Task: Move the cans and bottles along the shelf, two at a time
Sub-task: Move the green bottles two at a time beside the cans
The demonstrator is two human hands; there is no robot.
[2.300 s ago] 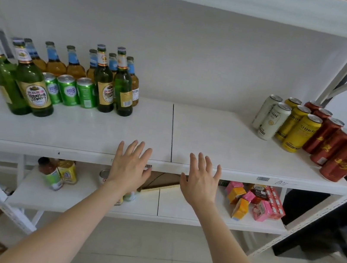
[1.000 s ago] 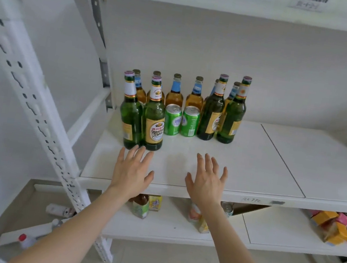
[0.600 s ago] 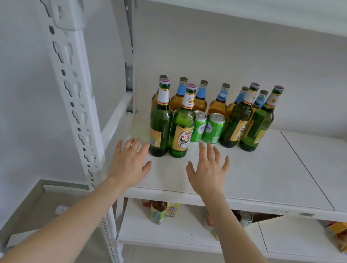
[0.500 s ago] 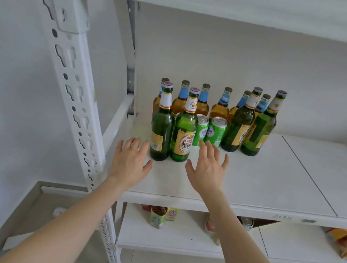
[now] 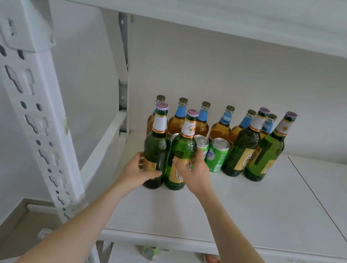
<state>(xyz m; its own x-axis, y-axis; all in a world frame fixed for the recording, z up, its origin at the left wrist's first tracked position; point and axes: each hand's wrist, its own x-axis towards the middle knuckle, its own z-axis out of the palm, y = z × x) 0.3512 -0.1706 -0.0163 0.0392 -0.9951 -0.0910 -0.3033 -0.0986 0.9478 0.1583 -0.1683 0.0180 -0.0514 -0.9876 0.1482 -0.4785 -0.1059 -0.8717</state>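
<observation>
Two green bottles stand side by side at the front left of the white shelf (image 5: 246, 211). My left hand (image 5: 136, 171) grips the left green bottle (image 5: 156, 144) low on its body. My right hand (image 5: 193, 173) grips the right green bottle (image 5: 183, 146) around its yellow label. Behind them stand green cans (image 5: 217, 155), two more green bottles (image 5: 265, 155) to the right, and a back row of several amber bottles with blue neck labels (image 5: 222, 127). All stand upright.
A white perforated upright (image 5: 35, 109) rises close on the left, and the upper shelf board (image 5: 211, 3) hangs overhead. The shelf surface stretches bare to the right, with a seam (image 5: 323, 209). Small packets (image 5: 150, 252) lie on the lower shelf.
Both hands moved forward from open above the shelf's front edge and closed around the two front green bottles. The view has swung left and drawn nearer to the bottle group.
</observation>
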